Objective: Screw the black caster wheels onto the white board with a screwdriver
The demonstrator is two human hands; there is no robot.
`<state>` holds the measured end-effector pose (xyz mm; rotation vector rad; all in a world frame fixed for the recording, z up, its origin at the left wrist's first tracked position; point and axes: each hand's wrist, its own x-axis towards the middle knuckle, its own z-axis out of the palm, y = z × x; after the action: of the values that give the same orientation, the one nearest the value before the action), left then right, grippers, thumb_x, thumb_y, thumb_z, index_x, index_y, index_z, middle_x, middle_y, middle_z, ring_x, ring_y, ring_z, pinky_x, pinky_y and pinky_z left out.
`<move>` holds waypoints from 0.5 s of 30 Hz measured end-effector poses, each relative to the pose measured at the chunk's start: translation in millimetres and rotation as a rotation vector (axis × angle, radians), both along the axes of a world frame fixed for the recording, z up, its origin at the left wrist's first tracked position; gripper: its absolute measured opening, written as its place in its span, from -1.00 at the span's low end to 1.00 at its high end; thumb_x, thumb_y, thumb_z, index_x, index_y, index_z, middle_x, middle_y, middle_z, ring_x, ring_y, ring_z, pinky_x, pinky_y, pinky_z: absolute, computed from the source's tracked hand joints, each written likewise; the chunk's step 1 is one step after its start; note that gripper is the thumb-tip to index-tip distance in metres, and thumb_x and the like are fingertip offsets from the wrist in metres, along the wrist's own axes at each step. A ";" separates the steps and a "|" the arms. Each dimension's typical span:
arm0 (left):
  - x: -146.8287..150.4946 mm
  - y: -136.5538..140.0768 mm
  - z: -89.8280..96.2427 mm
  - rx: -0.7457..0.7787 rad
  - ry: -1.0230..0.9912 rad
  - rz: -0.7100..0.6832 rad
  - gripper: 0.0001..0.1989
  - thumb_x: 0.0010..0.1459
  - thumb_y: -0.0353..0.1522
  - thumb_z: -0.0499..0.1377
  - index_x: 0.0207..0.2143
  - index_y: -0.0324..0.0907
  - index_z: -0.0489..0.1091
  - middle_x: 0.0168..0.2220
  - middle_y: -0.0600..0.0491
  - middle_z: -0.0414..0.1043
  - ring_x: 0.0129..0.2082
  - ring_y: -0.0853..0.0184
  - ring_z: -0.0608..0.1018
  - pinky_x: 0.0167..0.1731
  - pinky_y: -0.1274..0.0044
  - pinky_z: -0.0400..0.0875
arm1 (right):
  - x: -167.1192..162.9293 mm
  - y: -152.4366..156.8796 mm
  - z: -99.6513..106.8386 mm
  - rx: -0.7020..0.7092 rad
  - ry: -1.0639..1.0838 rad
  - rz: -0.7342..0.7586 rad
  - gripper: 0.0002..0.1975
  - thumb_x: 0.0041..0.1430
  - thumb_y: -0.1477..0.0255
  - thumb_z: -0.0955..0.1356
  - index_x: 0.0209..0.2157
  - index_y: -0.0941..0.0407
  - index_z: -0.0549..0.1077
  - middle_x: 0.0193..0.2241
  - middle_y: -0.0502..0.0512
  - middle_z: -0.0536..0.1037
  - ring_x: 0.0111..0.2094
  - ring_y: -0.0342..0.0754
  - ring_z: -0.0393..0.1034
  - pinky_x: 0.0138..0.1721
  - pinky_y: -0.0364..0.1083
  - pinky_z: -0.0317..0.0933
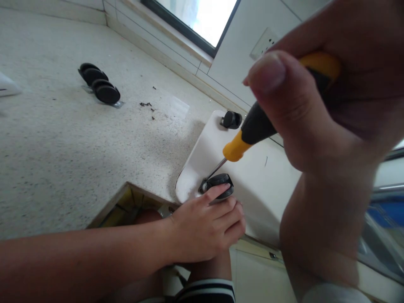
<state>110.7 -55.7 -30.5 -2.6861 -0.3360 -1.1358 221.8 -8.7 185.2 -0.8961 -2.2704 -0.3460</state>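
My right hand (303, 113), large in the upper right, is wrapped round a yellow-and-black screwdriver (257, 124). Its shaft slants down to the metal mounting plate of a black caster wheel (222, 180) on a white board (197, 162). Whether the tip sits in a screw head is too small to tell. From the left my left hand (211, 223) reaches over the board's near edge and grips that caster, index finger stretched along the wheel. A second black caster (232, 120) stands at the board's far corner.
Two loose black casters (107, 93) lie on the speckled countertop (63, 168) at the left. Several small dark screws (145, 104) are scattered near them. A cutout edge (126, 184) opens in front of the board. Behind are a window (202, 19) and a wall socket (264, 43).
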 end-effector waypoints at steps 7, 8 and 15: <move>-0.4 -1.2 -1.5 -0.005 0.010 0.004 -0.71 0.57 -0.26 0.14 0.12 -0.16 0.60 0.15 -0.04 0.63 0.16 0.23 0.56 0.42 0.17 0.25 | -2.0 -4.0 7.1 -0.198 -0.058 -0.078 -0.74 0.39 -0.04 0.40 -0.21 -0.18 0.51 -0.45 0.03 0.43 -0.31 0.16 0.44 -0.20 0.18 0.27; -0.4 -1.2 -1.5 -0.007 0.008 0.005 -0.71 0.57 -0.25 0.14 0.12 -0.16 0.60 0.15 -0.03 0.63 0.17 0.23 0.56 0.43 0.18 0.25 | -0.5 -4.0 7.3 -0.173 -0.048 -0.094 -0.82 0.40 0.07 0.43 -0.20 -0.16 0.49 -0.38 0.03 0.49 -0.23 0.17 0.48 -0.15 0.17 0.30; -0.2 -1.1 -0.1 -0.004 0.010 0.000 -0.72 0.56 -0.24 0.17 0.11 -0.15 0.60 0.14 -0.04 0.63 0.14 0.24 0.57 0.41 0.17 0.27 | 16.1 -2.6 5.4 -0.270 -0.053 -0.126 -0.87 0.46 0.11 0.37 -0.13 -0.19 0.51 -0.12 -0.01 0.60 -0.13 0.16 0.53 -0.10 0.21 0.36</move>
<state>110.5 -56.7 -30.7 -2.6940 -0.3378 -1.1230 237.9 -11.3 190.6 -1.1830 -2.3519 -0.1195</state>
